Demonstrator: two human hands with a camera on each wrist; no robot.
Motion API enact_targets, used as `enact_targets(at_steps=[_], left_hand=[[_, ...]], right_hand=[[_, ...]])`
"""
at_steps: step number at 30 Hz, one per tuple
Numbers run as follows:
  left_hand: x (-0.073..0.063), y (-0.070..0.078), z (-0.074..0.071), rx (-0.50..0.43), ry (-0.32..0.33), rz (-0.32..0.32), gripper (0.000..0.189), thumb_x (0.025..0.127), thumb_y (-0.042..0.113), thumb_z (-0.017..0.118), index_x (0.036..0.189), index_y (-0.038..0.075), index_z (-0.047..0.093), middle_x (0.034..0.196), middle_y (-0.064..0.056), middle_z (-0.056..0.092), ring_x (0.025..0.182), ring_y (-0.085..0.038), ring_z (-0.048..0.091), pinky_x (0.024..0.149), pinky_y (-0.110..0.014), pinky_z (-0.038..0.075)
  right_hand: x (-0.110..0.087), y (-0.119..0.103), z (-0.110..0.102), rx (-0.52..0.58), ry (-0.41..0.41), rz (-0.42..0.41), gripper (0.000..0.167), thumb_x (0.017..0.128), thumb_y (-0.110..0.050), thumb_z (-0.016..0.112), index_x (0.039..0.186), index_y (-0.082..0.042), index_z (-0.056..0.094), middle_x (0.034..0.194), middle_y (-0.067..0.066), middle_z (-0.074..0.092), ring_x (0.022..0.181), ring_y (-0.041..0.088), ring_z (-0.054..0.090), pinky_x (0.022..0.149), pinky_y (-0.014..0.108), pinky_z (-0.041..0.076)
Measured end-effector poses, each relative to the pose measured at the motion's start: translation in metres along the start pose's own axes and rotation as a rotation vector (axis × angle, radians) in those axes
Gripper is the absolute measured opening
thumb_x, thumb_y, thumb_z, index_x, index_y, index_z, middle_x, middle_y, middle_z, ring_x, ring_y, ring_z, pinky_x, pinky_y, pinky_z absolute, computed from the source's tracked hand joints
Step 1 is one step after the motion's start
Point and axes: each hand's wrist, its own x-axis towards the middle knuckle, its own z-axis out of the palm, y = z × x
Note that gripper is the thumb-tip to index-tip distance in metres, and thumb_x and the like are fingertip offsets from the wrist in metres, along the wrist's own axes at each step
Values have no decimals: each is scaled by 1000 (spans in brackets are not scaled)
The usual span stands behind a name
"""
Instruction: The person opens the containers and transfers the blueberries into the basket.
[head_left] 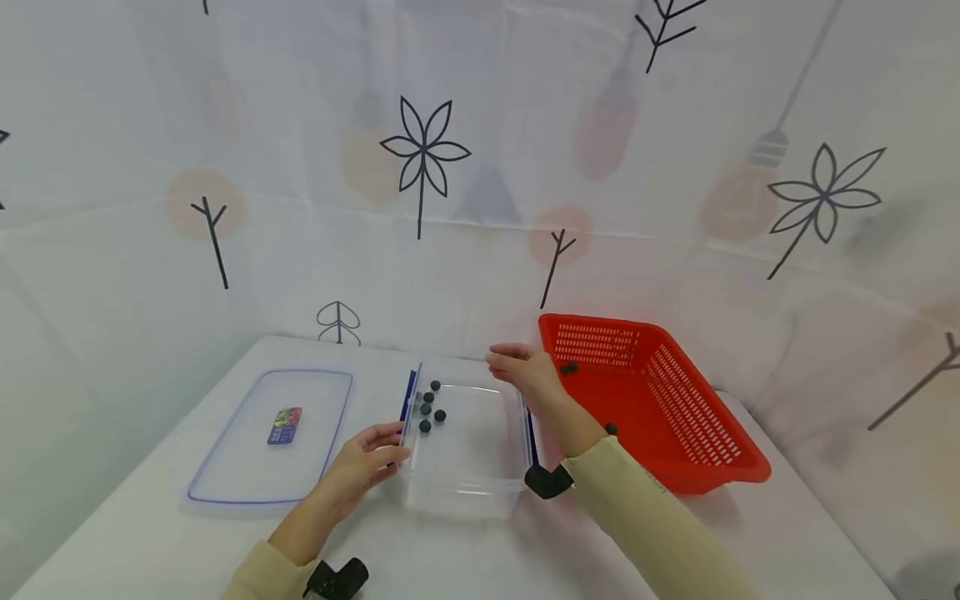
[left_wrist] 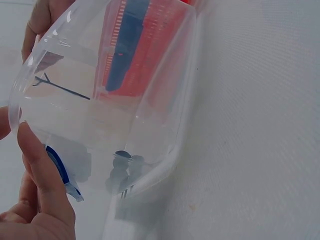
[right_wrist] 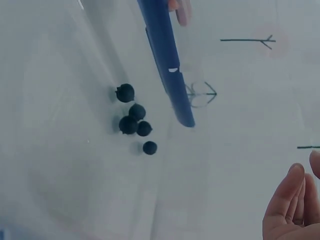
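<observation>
A clear plastic box (head_left: 472, 442) with blue side latches (right_wrist: 167, 65) stands on the table. Several blueberries (head_left: 426, 409) lie inside it, gathered toward its left side. My left hand (head_left: 363, 467) holds the box's left rim; in the left wrist view, the rim (left_wrist: 16, 102) lies between thumb and finger. Above the far right part of the box is my right hand (head_left: 528, 375), fingers extended and close together. The right wrist view shows nothing between that hand's fingertips (right_wrist: 295, 172) and thumb.
To the right of the box sits a red plastic basket (head_left: 637, 425), with a few blueberries (head_left: 572, 367) in it. A clear lid (head_left: 247, 479) with a blue edge and a colourful label (head_left: 285, 425) lies at left. Behind the white table (head_left: 135, 533) hangs a patterned cloth (head_left: 480, 275).
</observation>
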Motion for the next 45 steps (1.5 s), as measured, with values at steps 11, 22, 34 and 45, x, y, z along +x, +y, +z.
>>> enact_targets(at_steps=[11, 22, 34, 45], left_hand=[[3, -2, -1, -8, -4, 3, 41, 83, 4, 67, 122, -1, 54, 109, -17, 55, 81, -18, 57, 77, -31, 51], [2, -5, -4, 16, 15, -2, 41, 83, 5, 67, 122, 0, 54, 109, -16, 55, 83, -19, 58, 79, -33, 52], [6, -3, -2, 1, -3, 7, 40, 84, 3, 66, 122, 0, 54, 108, -15, 56, 82, -19, 58, 78, -33, 51], [6, -2, -1, -2, -4, 4, 42, 83, 2, 65, 122, -2, 53, 108, -16, 54, 81, -17, 58, 79, -34, 51]], right_hand=[[39, 6, 22, 15, -5, 93, 31, 88, -13, 64, 118, -3, 60, 110, 13, 61, 99, 24, 60, 91, 32, 46], [68, 32, 38, -386, -200, -10, 28, 85, -17, 69, 111, -8, 64, 101, 7, 63, 95, 25, 61, 89, 38, 47], [80, 49, 44, -788, -487, -98, 31, 80, -10, 72, 109, -3, 66, 86, 3, 61, 80, 17, 55, 80, 32, 48], [73, 51, 52, -1026, -620, -118, 24, 77, -3, 73, 100, -9, 69, 83, 0, 60, 77, 14, 53, 71, 26, 47]])
